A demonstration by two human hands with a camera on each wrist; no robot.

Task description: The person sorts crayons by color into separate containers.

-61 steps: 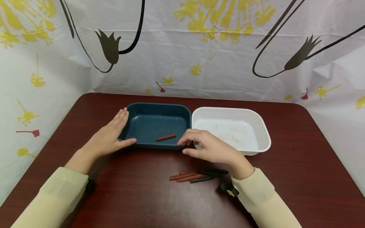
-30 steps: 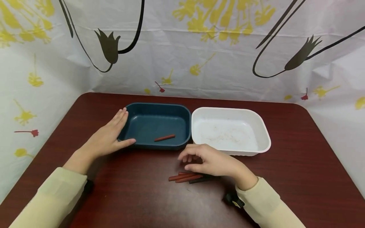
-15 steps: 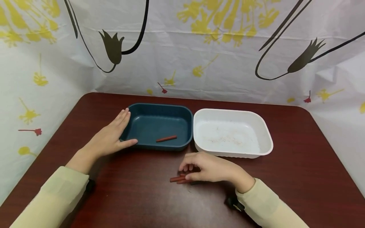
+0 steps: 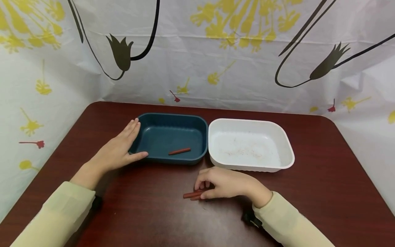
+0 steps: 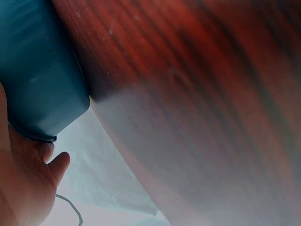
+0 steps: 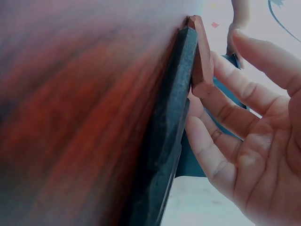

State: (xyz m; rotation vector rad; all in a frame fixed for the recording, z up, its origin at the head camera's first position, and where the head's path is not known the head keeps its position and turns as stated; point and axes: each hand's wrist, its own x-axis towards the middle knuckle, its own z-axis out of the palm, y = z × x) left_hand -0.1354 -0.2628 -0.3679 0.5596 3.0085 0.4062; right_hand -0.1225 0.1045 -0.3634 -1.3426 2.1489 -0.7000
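The red crayons (image 4: 192,195) lie on the dark wooden table (image 4: 324,178), just in front of the two trays, and my right hand (image 4: 226,183) sits over them with curled fingers (image 6: 221,110) touching one red stick beside a black crayon (image 6: 171,122). My left hand (image 4: 118,147) rests flat, fingers straight, against the left side of the blue tray (image 4: 202,128), where one more red crayon (image 4: 179,151) lies. The white tray (image 4: 288,151) stands touching it on the right.

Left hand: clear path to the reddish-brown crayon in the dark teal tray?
Probably yes. The left hand rests flat against the dark teal plastic tray, which is open-topped, and the reddish-brown crayon lies alone on its floor. Only the low rim is between them.
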